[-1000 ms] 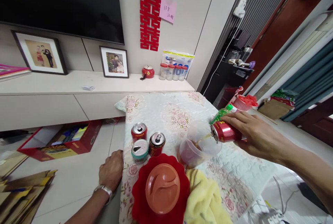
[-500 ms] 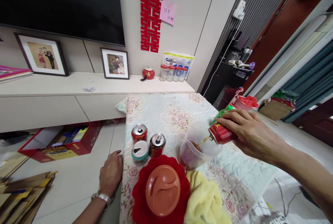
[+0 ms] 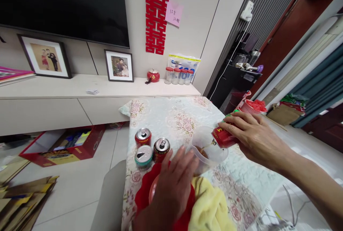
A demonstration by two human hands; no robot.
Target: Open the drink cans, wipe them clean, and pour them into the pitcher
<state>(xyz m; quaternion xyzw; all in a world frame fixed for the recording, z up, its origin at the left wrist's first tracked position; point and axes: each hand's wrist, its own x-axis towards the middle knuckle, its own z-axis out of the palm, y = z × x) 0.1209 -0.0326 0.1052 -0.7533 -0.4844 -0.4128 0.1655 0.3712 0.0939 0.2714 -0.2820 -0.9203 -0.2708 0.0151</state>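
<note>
In my right hand [image 3: 252,134] is a red can [image 3: 224,137], tipped left over a clear plastic tub [image 3: 214,154]. A thin brown stream falls from the can into brown liquid in the tub. My left hand [image 3: 175,179], slightly blurred, hovers over the red scalloped plate [image 3: 144,188] with its fingers extended near the tub's left side; whether it touches the tub is unclear. Left of the tub stand a red can [image 3: 143,137], a dark red can [image 3: 161,149] and a teal-rimmed can [image 3: 144,156], all upright.
A yellow cloth [image 3: 211,206] lies at the near side of the flowered tablecloth [image 3: 184,122]. Behind it, a white cabinet [image 3: 61,87] holds framed photos, a red pot [image 3: 153,75] and lidded jars [image 3: 179,76]. An open red box [image 3: 63,147] sits on the floor.
My left hand has moved from beside the table's left edge to above the red plate, fingers now extended. The can in my right hand has shifted slightly left, still pouring.
</note>
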